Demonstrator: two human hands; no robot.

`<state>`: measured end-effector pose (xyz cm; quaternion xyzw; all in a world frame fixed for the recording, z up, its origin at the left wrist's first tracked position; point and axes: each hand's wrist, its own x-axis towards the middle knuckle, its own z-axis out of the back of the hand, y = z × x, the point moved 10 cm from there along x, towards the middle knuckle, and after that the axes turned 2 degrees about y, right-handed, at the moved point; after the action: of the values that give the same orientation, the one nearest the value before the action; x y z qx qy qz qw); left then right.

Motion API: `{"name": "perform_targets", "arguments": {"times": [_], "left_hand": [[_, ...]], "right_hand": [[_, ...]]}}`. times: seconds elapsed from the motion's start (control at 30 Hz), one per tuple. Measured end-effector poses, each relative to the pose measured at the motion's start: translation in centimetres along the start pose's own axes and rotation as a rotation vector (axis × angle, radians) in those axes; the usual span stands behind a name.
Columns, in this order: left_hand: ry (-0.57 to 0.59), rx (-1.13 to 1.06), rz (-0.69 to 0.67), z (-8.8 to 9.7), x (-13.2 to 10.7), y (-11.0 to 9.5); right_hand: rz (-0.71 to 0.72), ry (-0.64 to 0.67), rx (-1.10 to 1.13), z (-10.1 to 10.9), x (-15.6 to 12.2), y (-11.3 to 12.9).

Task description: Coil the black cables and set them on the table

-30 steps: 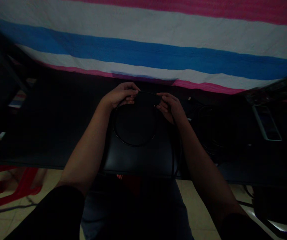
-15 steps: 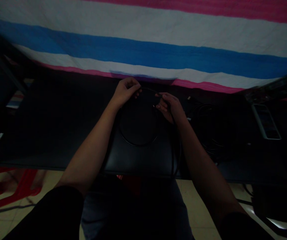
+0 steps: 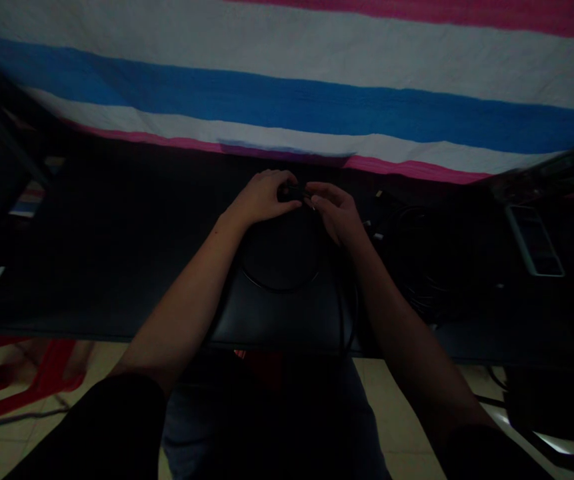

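Observation:
A thin black cable (image 3: 281,291) lies in a loop on the black tabletop, and a further length of it hangs down toward the table's front edge on the right. My left hand (image 3: 269,197) is curved round the cable at the top of the loop, thumb and fingers on either side of it. Close beside it, my right hand (image 3: 335,208) pinches the cable with thumb and fingers. The fingertips of both hands almost meet. A small light spot shows at my right fingertips; the dim light hides what it is.
Right of my hands lies a heap of coiled black cables (image 3: 417,253) with pale plugs. Farther right is a phone (image 3: 535,241). A striped sheet (image 3: 287,100) hangs behind the black table (image 3: 117,267). A red stool (image 3: 41,373) stands at lower left.
My left hand has moved right along the loop, closer to my right hand, and its fingers have spread wider round the cable. The right hand has stayed nearly in place.

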<state>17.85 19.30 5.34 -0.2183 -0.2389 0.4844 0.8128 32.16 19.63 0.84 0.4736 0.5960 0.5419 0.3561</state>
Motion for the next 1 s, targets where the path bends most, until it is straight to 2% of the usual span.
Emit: {"name": "perform_targets", "arguments": {"times": [0.13,0.3,0.47,0.67,0.77,1.0], "left_hand": [[0.032,0.073,-0.004,-0.5,0.3,0.5],[-0.028,0.031,0.04,0.0,0.3,1.4],[-0.031,0.052,0.076,0.1,0.3,1.8],[-0.107,0.308,0.202,0.1,-0.6,1.6],[-0.102,0.4,0.229,-0.4,-1.1,0.9],[-0.074,0.474,0.312,-1.0,-2.0,0.9]], "right_hand": [[0.114,0.04,-0.272,-0.7,-0.2,0.7],[0.279,0.03,-0.536,-1.8,-1.0,2.4],[0.351,0.053,-0.766,-2.8,-1.5,3.2],[0.277,0.092,-1.082,-4.6,-1.6,1.8],[0.225,0.086,-1.211,-5.3,-1.8,1.5],[0.207,0.082,-1.327,-6.0,-2.0,1.6]]}}
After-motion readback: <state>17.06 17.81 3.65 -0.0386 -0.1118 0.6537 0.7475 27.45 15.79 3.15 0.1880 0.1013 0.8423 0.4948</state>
